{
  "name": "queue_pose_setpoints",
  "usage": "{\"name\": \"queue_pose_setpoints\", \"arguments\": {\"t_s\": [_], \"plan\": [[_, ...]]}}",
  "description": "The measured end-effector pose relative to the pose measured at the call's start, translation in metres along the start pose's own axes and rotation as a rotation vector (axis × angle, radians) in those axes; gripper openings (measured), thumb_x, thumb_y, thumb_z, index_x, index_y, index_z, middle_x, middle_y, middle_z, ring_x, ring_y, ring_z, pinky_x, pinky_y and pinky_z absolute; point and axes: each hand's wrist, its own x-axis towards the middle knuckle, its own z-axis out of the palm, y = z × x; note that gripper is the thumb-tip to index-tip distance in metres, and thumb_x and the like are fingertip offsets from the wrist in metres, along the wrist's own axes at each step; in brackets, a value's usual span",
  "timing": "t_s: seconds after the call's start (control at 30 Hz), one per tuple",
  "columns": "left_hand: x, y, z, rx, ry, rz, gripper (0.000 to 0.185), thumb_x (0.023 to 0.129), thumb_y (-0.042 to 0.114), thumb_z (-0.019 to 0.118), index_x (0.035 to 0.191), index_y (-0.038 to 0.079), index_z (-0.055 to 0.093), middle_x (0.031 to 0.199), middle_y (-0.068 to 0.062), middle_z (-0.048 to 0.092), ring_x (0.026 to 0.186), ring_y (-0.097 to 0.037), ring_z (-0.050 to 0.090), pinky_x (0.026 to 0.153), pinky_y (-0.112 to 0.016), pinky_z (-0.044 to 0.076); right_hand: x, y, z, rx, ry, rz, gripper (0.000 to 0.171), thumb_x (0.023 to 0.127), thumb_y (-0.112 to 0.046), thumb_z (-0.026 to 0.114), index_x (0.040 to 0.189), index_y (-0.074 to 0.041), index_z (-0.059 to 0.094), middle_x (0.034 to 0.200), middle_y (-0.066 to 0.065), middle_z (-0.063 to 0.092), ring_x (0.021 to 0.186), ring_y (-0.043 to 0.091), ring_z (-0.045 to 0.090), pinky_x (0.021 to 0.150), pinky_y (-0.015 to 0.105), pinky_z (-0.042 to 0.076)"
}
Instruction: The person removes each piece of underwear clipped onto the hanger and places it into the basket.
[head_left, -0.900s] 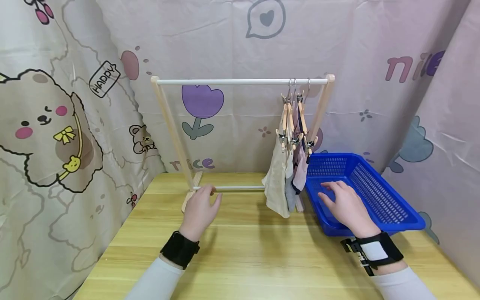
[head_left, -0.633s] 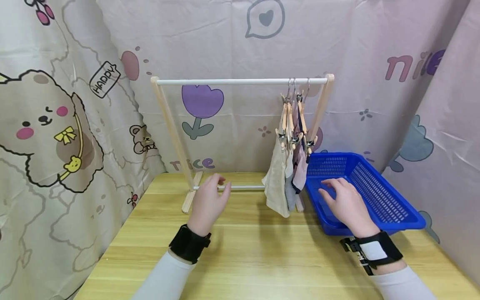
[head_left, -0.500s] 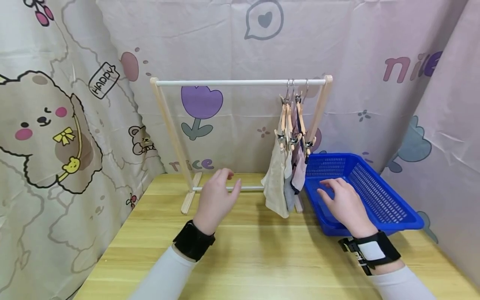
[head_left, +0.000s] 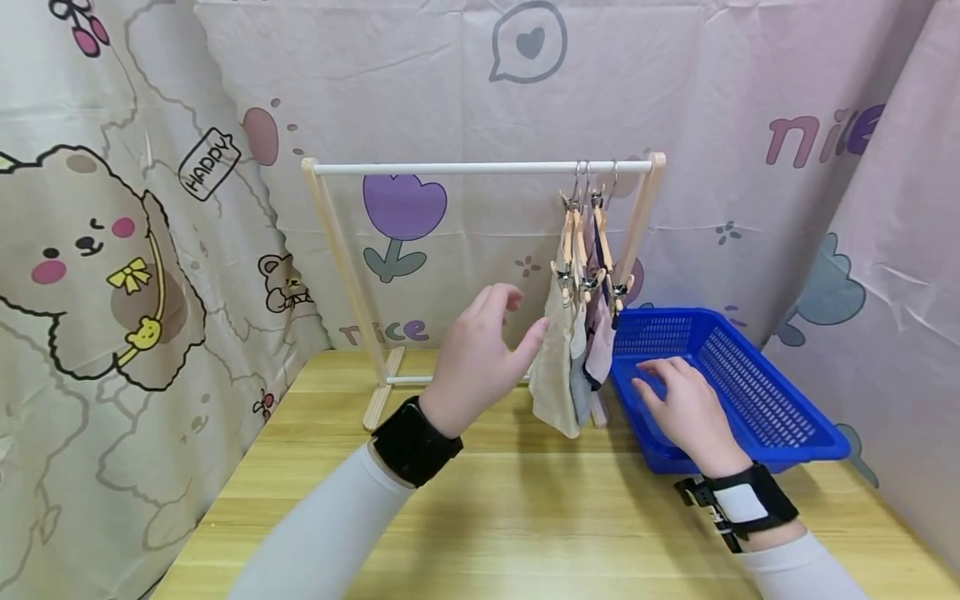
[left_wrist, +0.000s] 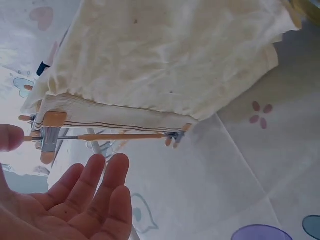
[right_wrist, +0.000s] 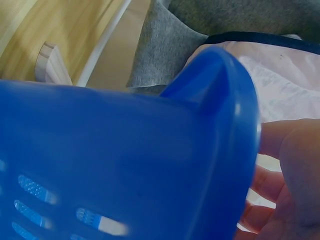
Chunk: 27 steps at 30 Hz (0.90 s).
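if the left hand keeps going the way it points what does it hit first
Most likely the beige garment hanging at the near end of the clothes. The left hand is open, fingers almost at its edge, though depth is unclear.

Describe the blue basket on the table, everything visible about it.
The blue basket looks like moulded plastic: a shallow rectangular tray with slotted mesh walls and floor and a smooth, rounded rim. It sits upright on the wooden table, right of the drying rack, its near-left corner beside the hanging cloths. Nothing shows inside it. The right hand rests over its front-left rim.
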Motion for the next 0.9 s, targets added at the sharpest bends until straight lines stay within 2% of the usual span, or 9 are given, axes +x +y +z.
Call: {"name": "queue_pose_setpoints", "arguments": {"t_s": [0.13,0.2,0.4,0.57,0.73,0.9], "plan": [[0.011,0.007,0.0,-0.031,-0.045,-0.03,0.042,0.102,0.04,0.063,0.127,0.007,0.057,0.115,-0.004,0.062,0.085,-0.015,0.056,0.082,-0.029,0.051,0.0,0.0,0.001,0.001,0.0,-0.006,0.026,0.095,-0.015,0.075,0.116,0.0,0.071,0.108,0.022,0.067,0.096,0.04,0.063,0.076,0.057,0.05],[0.016,0.01,0.001,-0.032,-0.055,-0.025,0.044,0.101,0.042,0.064,0.127,0.007,0.057,0.116,-0.005,0.062,0.083,-0.014,0.056,0.081,-0.028,0.051,0.001,0.001,0.001,0.002,-0.002,-0.007,0.026,0.095,-0.015,0.075,0.116,0.0,0.071,0.108,0.022,0.067,0.096,0.04,0.063,0.076,0.057,0.05],[0.027,0.017,0.004,-0.018,-0.052,0.012,0.044,0.099,0.04,0.068,0.124,0.005,0.059,0.116,-0.007,0.064,0.098,-0.018,0.063,0.088,-0.031,0.054,0.001,0.0,0.0,0.002,-0.011,-0.006,0.027,0.095,-0.015,0.075,0.117,0.0,0.071,0.109,0.022,0.067,0.096,0.04,0.063,0.075,0.057,0.05],[0.033,0.019,0.007,0.009,-0.054,0.006,0.042,0.099,0.038,0.068,0.124,0.005,0.059,0.115,-0.006,0.064,0.099,-0.018,0.063,0.087,-0.032,0.054,0.001,0.0,0.001,-0.004,-0.009,-0.013,0.027,0.095,-0.014,0.075,0.117,0.0,0.071,0.108,0.022,0.067,0.095,0.04,0.063,0.076,0.057,0.051],[0.037,0.019,0.009,0.017,-0.05,-0.003,0.036,0.1,0.034,0.066,0.121,0.005,0.059,0.11,-0.006,0.063,0.088,-0.016,0.059,0.079,-0.03,0.052,0.0,-0.001,0.0,-0.01,-0.006,-0.009,0.027,0.095,-0.014,0.075,0.117,0.0,0.071,0.108,0.022,0.067,0.095,0.04,0.063,0.076,0.057,0.051],[0.04,0.019,0.013,0.037,-0.002,0.0,0.026,0.1,0.03,0.065,0.11,0.007,0.058,0.098,-0.005,0.06,0.073,-0.015,0.052,0.063,-0.027,0.043,0.001,-0.002,-0.002,-0.005,-0.015,-0.004,0.027,0.096,-0.015,0.074,0.118,0.0,0.07,0.109,0.023,0.067,0.097,0.041,0.063,0.077,0.058,0.05]]}}
